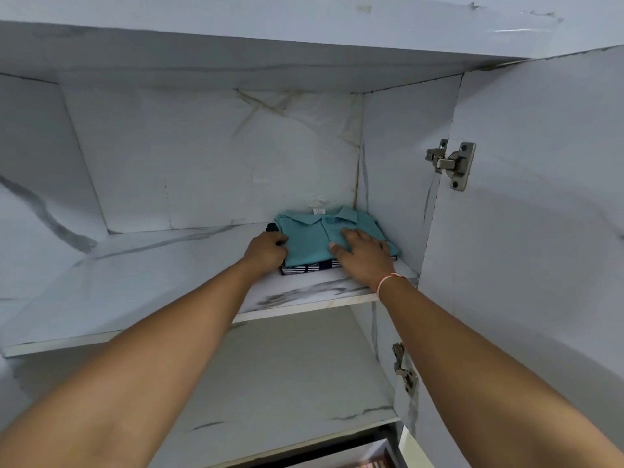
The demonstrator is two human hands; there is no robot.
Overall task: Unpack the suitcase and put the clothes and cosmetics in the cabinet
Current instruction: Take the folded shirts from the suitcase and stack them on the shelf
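A folded teal polo shirt lies on top of a folded navy-and-white striped garment at the right end of the upper cabinet shelf. My left hand curls its fingers round the left edge of the clothes pile. My right hand lies flat on the teal shirt with fingers spread, and a thin red-and-white band circles its wrist. The suitcase and cosmetics are out of view.
The cabinet is white with grey marble veining. Its door stands open at the right, with metal hinges on it. A lower shelf sits beneath. The left part of the upper shelf is bare.
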